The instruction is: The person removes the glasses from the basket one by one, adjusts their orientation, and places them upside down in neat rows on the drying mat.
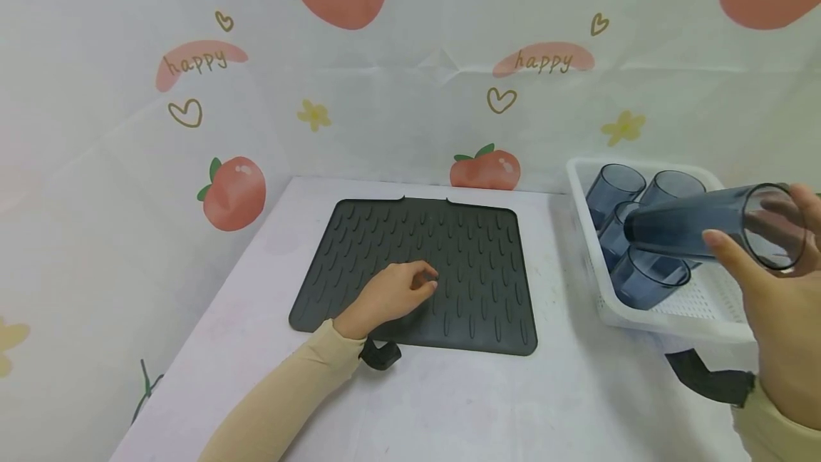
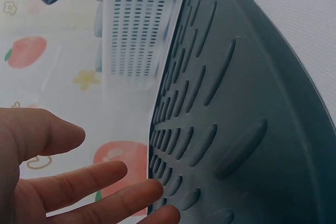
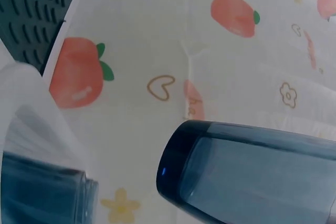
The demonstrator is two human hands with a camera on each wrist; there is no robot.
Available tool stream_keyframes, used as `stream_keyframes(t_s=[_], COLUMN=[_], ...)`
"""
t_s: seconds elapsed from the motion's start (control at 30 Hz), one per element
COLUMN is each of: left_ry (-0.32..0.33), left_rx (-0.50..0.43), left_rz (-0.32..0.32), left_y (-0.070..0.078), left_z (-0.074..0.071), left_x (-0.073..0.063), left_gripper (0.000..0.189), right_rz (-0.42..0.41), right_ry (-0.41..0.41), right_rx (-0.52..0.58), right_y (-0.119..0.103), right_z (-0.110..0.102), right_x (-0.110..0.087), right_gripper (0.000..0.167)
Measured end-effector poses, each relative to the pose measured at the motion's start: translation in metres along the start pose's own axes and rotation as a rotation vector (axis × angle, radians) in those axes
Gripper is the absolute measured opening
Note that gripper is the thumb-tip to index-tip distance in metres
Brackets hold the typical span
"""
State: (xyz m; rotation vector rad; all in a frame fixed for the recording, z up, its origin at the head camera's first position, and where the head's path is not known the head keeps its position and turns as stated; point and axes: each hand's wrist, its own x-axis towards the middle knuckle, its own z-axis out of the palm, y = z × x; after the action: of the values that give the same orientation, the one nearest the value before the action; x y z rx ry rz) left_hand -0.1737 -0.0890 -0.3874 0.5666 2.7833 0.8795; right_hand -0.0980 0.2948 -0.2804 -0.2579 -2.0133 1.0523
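My right hand (image 1: 770, 305) grips a tall blue-tinted glass (image 1: 693, 219) near its rim. The glass lies on its side in the air above the white basket (image 1: 705, 330), its thick base pointing left. In the right wrist view the base of the held glass (image 3: 252, 171) shows large, while the fingers are out of frame. Several similar blue glasses (image 1: 648, 280) lean inside the basket. Over the dark drying mat (image 1: 487, 291) hovers my left hand (image 1: 391, 294), fingers loosely bent with nothing in them. The left wrist view shows those fingers (image 2: 89, 182) spread beside the ridged mat.
The mat lies on a white-covered table (image 1: 462, 405), left of the basket. Behind it rises a white backdrop (image 1: 398, 113) printed with fruit, hearts and flowers. A black strap (image 1: 708, 376) hangs at my right wrist, another (image 1: 381, 355) at my left.
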Motion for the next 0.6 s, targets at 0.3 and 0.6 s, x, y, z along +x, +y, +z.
stream_keyframes(t_s=[0.3, 0.6], left_ry=[-0.005, -0.003], left_rx=[-0.005, -0.012], left_rz=[0.004, 0.014], left_y=[0.001, 0.003], left_z=[-0.003, -0.004], left_x=[-0.002, -0.005], left_gripper=[0.030, 0.029], right_rz=[-0.039, -0.032], right_ry=[-0.082, -0.120], right_rx=[0.131, 0.194], right_y=[-0.004, 0.000], right_z=[0.010, 0.019], right_x=[-0.003, -0.009], right_gripper=[0.077, 0.081])
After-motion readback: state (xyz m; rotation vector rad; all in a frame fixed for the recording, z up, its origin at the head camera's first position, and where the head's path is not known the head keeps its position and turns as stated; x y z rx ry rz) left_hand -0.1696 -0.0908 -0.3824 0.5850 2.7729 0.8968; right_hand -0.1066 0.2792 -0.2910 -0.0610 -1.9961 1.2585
